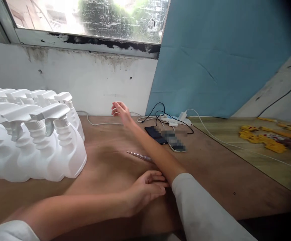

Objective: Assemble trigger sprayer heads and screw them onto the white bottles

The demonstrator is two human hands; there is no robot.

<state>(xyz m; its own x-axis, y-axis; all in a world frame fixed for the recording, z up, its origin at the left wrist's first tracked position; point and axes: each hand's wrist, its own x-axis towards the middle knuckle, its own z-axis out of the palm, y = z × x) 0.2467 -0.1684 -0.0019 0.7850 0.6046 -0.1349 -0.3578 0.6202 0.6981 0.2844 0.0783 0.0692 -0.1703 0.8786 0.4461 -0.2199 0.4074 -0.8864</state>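
My right hand [121,113] is raised over the far part of the table, near the wall, with fingers loosely bent and nothing in them. Its arm reaches across from the lower right. Close to me, my left hand [147,190] lies low over the table, fingers stretched and slightly apart, by the right forearm; I see nothing held in it. Between the hands lies a slim pen-like tool [139,155] with a pointed tip, its other end hidden behind the right forearm. White trigger spray bottles [67,147] stand upright in tight rows on the left.
Two phones [155,134] lie right of my forearm, partly blurred. Behind them are a power strip [177,119] with a white charger and tangled cables. A white cable crosses a second, wood-patterned surface [216,129] at right, where yellow pieces [263,139] lie. A window is above the wall.
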